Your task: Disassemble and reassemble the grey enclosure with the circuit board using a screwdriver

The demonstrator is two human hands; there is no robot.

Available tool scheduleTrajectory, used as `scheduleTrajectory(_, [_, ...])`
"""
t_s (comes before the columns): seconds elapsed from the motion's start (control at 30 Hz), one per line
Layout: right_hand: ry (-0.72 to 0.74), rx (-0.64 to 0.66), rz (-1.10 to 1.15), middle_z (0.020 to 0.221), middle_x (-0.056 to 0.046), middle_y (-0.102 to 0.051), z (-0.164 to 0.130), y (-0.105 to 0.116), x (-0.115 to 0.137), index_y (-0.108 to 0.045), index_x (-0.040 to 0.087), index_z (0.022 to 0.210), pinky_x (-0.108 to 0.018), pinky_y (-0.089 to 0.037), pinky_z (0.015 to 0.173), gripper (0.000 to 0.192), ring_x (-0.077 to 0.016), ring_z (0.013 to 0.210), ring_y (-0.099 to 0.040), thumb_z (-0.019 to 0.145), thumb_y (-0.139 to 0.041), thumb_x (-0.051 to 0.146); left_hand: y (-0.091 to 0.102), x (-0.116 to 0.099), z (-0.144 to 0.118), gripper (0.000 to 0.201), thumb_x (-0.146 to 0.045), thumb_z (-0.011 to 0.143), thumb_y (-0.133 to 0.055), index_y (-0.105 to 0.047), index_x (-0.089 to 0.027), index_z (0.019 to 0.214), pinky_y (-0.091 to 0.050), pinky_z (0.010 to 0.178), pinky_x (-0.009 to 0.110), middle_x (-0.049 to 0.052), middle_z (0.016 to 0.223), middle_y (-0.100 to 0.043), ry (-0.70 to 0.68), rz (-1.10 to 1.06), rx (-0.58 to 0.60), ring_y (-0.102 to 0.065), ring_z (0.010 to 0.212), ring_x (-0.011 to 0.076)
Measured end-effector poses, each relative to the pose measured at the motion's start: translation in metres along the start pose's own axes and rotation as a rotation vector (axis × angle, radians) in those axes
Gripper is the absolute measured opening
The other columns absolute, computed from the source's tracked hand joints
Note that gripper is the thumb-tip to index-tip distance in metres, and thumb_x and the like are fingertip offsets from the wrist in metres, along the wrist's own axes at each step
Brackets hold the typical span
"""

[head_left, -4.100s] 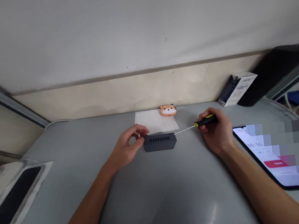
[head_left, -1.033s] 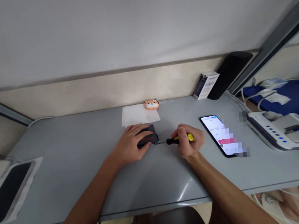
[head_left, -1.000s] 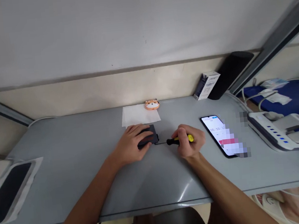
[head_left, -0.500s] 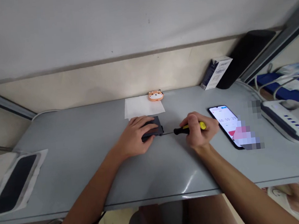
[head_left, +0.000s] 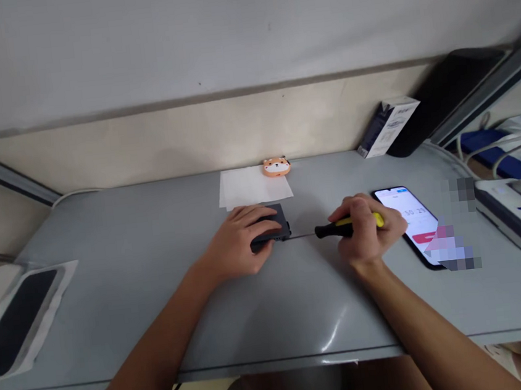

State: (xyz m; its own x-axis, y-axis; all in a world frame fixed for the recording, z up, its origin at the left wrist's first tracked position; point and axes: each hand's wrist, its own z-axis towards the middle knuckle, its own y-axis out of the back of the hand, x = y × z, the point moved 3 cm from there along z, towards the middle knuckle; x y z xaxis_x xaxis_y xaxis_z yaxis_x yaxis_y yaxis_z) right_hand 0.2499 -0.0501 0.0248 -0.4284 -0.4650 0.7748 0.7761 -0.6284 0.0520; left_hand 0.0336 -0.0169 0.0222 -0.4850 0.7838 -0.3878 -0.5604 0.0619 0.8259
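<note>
Under my left hand (head_left: 242, 240) is a small dark flat box-shaped device (head_left: 276, 219), lying on the grey desk. My fingers lie over its top while the thumb presses its near side. My right hand (head_left: 369, 227) is wrapped round the black and yellow handle of a screwdriver (head_left: 332, 230). Its thin metal shaft runs left, and the tip meets the near right corner of the device. What exactly the tip touches there is too small to make out.
Behind the device lie white paper sheets (head_left: 245, 187) with an orange animal-faced case (head_left: 277, 167) on them. A phone (head_left: 401, 205) showing a timer is close to my right hand. Farther right stands a power strip (head_left: 508, 206); a small box (head_left: 388, 127) leans at the back.
The view has shifted slightly. My right hand and the screwdriver sit a little farther right, with the tip still at the device's corner. The left hand keeps its hold.
</note>
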Motion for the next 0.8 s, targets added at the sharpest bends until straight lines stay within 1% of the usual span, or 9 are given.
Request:
scheduleTrajectory(0.17, [-0.131,-0.129,0.189,0.05,-0.001,-0.054,0.006,-0.002,-0.01,-0.06,0.023,0.05,-0.03,-0.033,0.048,0.042,-0.0139,0.05,-0.048,0.091,-0.05,0.026,0.0,-0.001,0.001,0.016,-0.028,0.095,-0.072,-0.075,-0.024,0.11,-0.054,0.105,0.045,0.009,0.126,-0.075,-0.057,-0.025,-0.036,-0.071,0.118,0.0271])
scheduleTrajectory(0.3, [-0.288,-0.147,0.213,0.053,-0.001,-0.054,0.009,-0.006,-0.015,-0.059,0.022,0.053,-0.028,-0.032,0.047,0.037,-0.013,0.05,-0.048,0.089,-0.051,0.028,-0.001,0.001,0.001,0.009,-0.032,0.099,-0.072,-0.076,-0.025,0.102,-0.055,0.096,0.04,0.006,0.111,-0.078,-0.051,-0.024,-0.085,-0.073,0.104,0.0226])
scheduleTrajectory(0.4, [-0.394,-0.135,0.219,0.054,0.0,-0.054,0.009,-0.009,-0.017,-0.058,0.022,0.055,-0.027,-0.032,0.044,0.036,-0.0128,0.049,-0.048,0.089,-0.052,0.033,0.0,0.003,0.003,0.011,-0.033,0.1,-0.071,-0.077,-0.024,0.097,-0.055,0.089,0.037,0.004,0.102,-0.079,-0.028,-0.024,-0.13,-0.073,0.092,0.0194])
scheduleTrajectory(0.57, [-0.459,-0.125,0.227,0.054,0.0,-0.054,0.007,-0.012,-0.019,-0.06,0.022,0.055,-0.026,-0.032,0.041,0.038,-0.0121,0.047,-0.048,0.088,-0.054,0.04,0.0,0.002,0.006,0.016,-0.032,0.103,-0.068,-0.075,-0.025,0.091,-0.056,0.083,0.034,0.001,0.089,-0.079,-0.012,-0.031,-0.197,-0.072,0.082,0.0167])
scheduleTrajectory(0.7, [-0.531,-0.17,0.28,0.056,0.0,-0.055,0.008,-0.013,-0.024,-0.061,0.022,0.057,-0.026,-0.034,0.042,0.037,-0.0129,0.05,-0.049,0.087,-0.056,0.041,-0.003,0.0,0.005,0.016,-0.031,0.103,-0.068,-0.074,-0.024,0.09,-0.056,0.08,0.033,0.0,0.085,-0.079,-0.02,-0.031,-0.248,-0.072,0.081,0.0168])
scheduleTrajectory(0.8, [-0.612,-0.225,0.347,0.056,0.001,-0.054,0.01,-0.013,-0.029,-0.059,0.022,0.058,-0.027,-0.034,0.042,0.031,-0.0127,0.049,-0.047,0.083,-0.058,0.04,0.001,0.004,0.005,0.021,-0.035,0.105,-0.065,-0.074,-0.024,0.089,-0.056,0.079,0.033,0.0,0.082,-0.078,-0.01,-0.035,-0.248,-0.07,0.078,0.0167])
